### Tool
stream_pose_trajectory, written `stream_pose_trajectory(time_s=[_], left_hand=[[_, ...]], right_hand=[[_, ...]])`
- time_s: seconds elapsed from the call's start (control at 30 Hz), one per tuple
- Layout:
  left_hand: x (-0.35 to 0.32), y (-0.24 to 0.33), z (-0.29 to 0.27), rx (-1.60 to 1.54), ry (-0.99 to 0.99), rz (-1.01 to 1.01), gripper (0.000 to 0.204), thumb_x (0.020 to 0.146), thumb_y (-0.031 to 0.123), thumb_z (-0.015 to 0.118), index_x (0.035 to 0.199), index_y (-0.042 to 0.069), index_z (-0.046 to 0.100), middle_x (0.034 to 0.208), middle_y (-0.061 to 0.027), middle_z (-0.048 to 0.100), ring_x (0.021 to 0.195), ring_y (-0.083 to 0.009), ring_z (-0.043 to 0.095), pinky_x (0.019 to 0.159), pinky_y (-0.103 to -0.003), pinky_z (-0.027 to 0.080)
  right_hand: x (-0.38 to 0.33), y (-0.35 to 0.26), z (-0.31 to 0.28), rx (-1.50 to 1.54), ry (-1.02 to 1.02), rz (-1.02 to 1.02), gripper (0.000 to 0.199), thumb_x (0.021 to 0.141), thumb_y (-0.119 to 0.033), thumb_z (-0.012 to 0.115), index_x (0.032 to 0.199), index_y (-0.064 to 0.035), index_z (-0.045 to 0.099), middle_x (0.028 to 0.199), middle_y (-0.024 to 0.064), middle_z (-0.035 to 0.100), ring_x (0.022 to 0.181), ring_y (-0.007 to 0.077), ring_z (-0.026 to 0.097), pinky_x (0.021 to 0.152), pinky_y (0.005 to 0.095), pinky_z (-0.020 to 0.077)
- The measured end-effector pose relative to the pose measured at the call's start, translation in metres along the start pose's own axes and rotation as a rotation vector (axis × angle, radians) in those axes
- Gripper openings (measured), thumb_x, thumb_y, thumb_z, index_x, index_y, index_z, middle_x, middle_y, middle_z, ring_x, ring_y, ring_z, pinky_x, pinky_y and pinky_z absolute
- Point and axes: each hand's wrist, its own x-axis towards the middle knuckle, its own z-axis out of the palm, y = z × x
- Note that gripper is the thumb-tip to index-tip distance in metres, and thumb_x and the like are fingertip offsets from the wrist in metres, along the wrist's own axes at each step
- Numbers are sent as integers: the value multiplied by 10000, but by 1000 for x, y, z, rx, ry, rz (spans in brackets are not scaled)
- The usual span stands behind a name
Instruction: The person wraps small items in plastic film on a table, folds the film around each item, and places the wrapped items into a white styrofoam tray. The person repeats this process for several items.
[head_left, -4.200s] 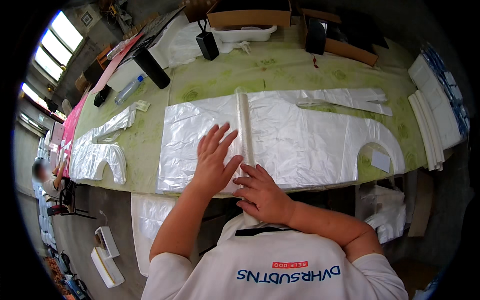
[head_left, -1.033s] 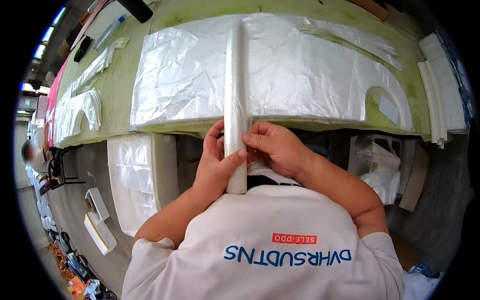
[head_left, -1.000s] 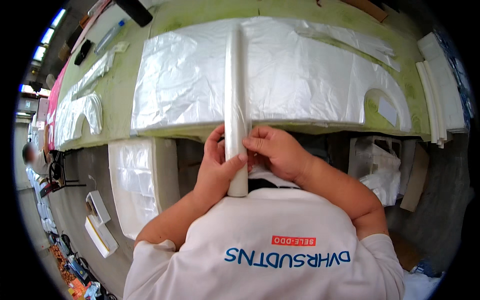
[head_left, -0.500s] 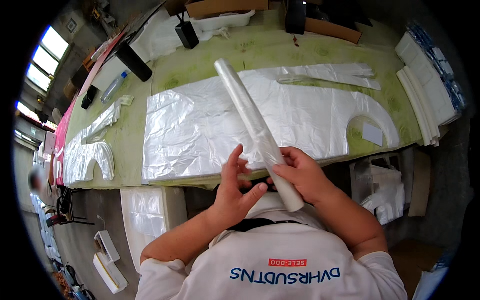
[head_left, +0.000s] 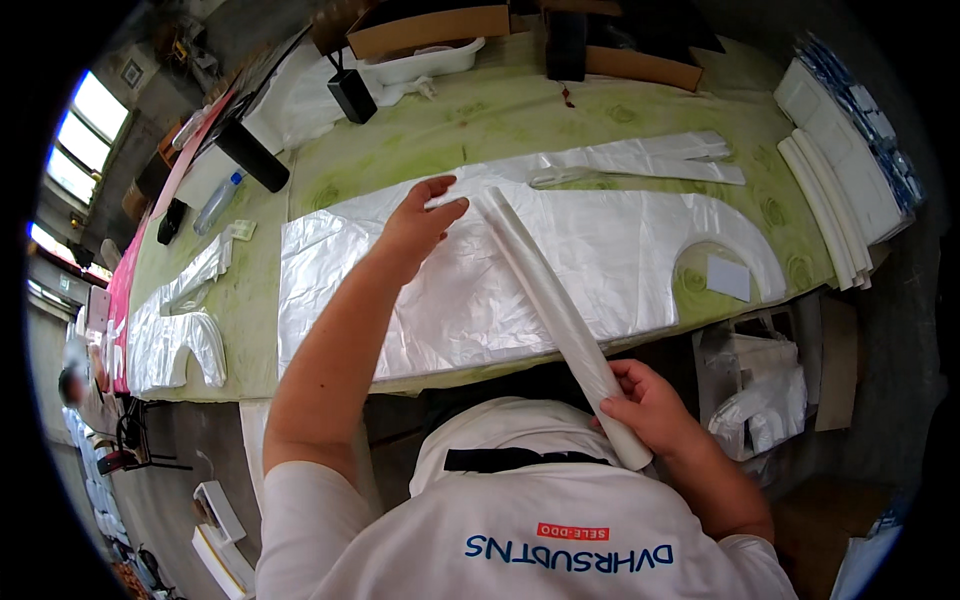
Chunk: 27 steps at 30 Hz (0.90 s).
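Observation:
My right hand point(head_left: 650, 405) is closed round the near end of a long roll of clear plastic film point(head_left: 560, 325). The roll slants from my waist up over the table edge toward the far left. Just left of its far end, my left hand point(head_left: 422, 228) is raised over the table, thumb and fingers apart, holding nothing. Beneath both lies a large, flat, apron-shaped piece of shiny translucent plastic point(head_left: 620, 260), with long straps at the back and a curved cutout on the right. A white card point(head_left: 728, 278) lies in that cutout.
A smaller folded plastic piece point(head_left: 180, 340) lies on the table's left. Behind it are a bottle point(head_left: 216, 204) and a black cylinder point(head_left: 252, 156). White rolls point(head_left: 825, 210) and stacked packs point(head_left: 850, 150) stand at the right. A person point(head_left: 90, 395) is at the far left.
My left hand has moved up and left, away from the roll's middle to near its far end. My right hand has shifted down and right with the roll.

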Motion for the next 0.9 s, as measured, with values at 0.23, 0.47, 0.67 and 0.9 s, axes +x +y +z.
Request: stream_pose_trajectory(time_s=[0.23,0.47,0.67,0.9], left_hand=[[17,11,-5,155,-351,-259,491,921,315,742,1347,114,601,1198,17,620,1027,-104,526,821,-283,399],[31,7,-16,107,-444,-341,432,929,276,714,1286,54,616,1096,-5,646,959,-95,573,770,-275,437],[42,17,-14,206,-265,-261,348,921,243,676,1201,39,646,1036,-27,635,910,-129,578,775,-296,461],[66,-3,-20,350,-171,-177,371,905,263,689,1189,26,674,971,-40,650,856,-159,582,743,-317,468]], right_hand=[[-2,7,-17,-47,-70,-4,553,879,-67,749,1374,-9,510,1241,113,631,1074,166,638,951,335,526],[2,6,-17,-113,-96,-16,575,869,-93,766,1378,-7,512,1249,109,632,1112,172,623,982,338,505],[23,-15,1,-151,-92,-38,650,876,-149,796,1419,-4,469,1267,148,627,1125,179,616,980,341,504],[12,-7,-1,-261,-121,75,751,878,-193,812,1470,3,394,1206,161,659,1069,207,649,909,353,539]])
